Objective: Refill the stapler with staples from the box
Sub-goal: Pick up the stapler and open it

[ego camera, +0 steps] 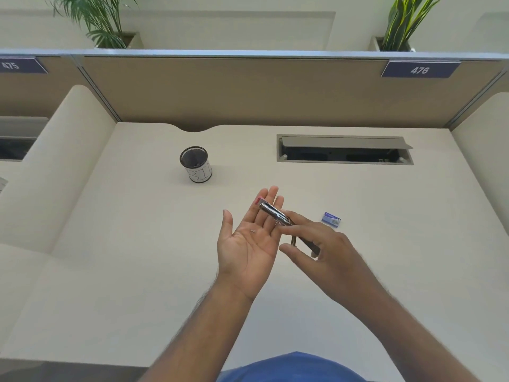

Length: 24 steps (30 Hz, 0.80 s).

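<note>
My right hand (316, 244) grips the stapler (272, 212), a metal one with a red tip, hinged apart and tilted over my other palm. My left hand (248, 241) is held flat, palm up, fingers spread, under the stapler's red end. A few loose staples (252, 231) lie on that palm. The small blue staple box (331, 219) lies on the desk just right of my right hand, apart from it.
A black mesh cup (196, 164) with a white label stands on the cream desk (137, 244) at the back left. A cable hatch (344, 148) with its lid raised sits at the back right. Beige partition walls enclose the desk.
</note>
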Tool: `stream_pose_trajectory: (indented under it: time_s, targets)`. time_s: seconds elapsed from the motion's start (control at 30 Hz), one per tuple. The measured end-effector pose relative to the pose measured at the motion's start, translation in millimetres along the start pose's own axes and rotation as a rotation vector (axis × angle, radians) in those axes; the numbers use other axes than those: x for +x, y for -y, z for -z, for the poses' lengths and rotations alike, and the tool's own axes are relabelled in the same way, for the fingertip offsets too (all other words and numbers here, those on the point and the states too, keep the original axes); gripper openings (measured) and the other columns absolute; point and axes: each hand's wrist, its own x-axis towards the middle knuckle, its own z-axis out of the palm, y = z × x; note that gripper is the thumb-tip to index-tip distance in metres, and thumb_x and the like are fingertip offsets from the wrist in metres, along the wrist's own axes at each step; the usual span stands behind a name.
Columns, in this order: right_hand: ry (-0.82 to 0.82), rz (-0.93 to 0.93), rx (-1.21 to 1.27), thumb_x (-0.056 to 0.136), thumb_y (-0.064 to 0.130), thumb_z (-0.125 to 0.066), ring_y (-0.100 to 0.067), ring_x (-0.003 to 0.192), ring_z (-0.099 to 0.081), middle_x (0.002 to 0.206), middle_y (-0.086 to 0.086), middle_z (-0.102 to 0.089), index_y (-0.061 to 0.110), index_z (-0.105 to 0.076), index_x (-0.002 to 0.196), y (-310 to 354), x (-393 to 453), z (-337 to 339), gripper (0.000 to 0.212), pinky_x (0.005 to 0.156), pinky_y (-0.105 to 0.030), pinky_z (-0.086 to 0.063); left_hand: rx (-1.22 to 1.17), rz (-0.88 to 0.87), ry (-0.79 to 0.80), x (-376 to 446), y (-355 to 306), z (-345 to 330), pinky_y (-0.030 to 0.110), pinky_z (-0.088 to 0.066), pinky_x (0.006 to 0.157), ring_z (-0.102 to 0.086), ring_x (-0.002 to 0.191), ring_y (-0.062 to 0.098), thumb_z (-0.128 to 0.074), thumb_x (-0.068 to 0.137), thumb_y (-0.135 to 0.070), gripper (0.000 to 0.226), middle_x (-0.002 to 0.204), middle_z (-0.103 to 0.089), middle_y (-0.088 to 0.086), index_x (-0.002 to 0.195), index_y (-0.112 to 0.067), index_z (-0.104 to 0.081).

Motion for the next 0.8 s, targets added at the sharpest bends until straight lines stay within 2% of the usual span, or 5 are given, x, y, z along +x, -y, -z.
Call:
stream_pose_trajectory:
  time_s: [0.13,0.3,0.43,0.63,0.8]
  targets:
    - [0.023,-0.077,0.158,0.095,0.040,-0.075,-0.004,0.115,-0.071,0.124,0.019,-0.076,0.040,-0.075,0.108,-1,1,2,0.014,0.095,-0.030,-0.059,0.007,-0.012,0.010,0,0,3,0.052,-0.022,0.136,-0.047,0.157,0.036,-0.033,0.111,-0.065,0.083,0.166,-0.052,0.019,0.159,0.001,-0.050]
    - [0.025,-0.097,0.243,0.098,0.047,-0.071,-0.014,0.112,-0.072,0.105,0.006,-0.079,0.033,-0.073,0.100,-13,6,0,0.014,0.091,-0.042,-0.061,-0.010,-0.015,-0.009,4,0,10,0.051,-0.024,0.135,-0.047,0.157,0.036,-0.034,0.111,-0.065,0.084,0.165,-0.054,0.019,0.157,0.002,-0.053]
    - [0.062,-0.093,0.292,0.099,0.058,-0.061,-0.032,0.083,-0.064,0.099,-0.002,-0.077,0.031,-0.072,0.103,-27,14,-3,0.029,0.072,-0.055,-0.055,-0.014,-0.028,-0.054,6,-1,19,0.050,-0.023,0.136,-0.047,0.157,0.036,-0.033,0.110,-0.066,0.084,0.163,-0.056,0.020,0.155,0.002,-0.054]
    - [0.109,-0.097,0.315,0.095,0.079,-0.050,-0.035,0.075,-0.057,0.100,0.000,-0.079,0.033,-0.070,0.105,-56,32,-8,0.051,0.063,-0.036,-0.049,-0.036,-0.056,-0.121,13,-9,36,0.050,-0.030,0.133,-0.053,0.152,0.038,-0.036,0.110,-0.065,0.083,0.161,-0.058,0.022,0.157,0.003,-0.051]
    - [0.163,-0.117,0.267,0.100,0.063,-0.055,-0.034,0.073,-0.058,0.102,0.006,-0.080,0.033,-0.069,0.102,-89,48,-16,0.033,0.063,-0.034,-0.046,-0.034,-0.088,-0.179,18,-21,53,0.052,-0.031,0.132,-0.050,0.154,0.038,-0.035,0.111,-0.065,0.083,0.159,-0.060,0.022,0.156,0.003,-0.052]
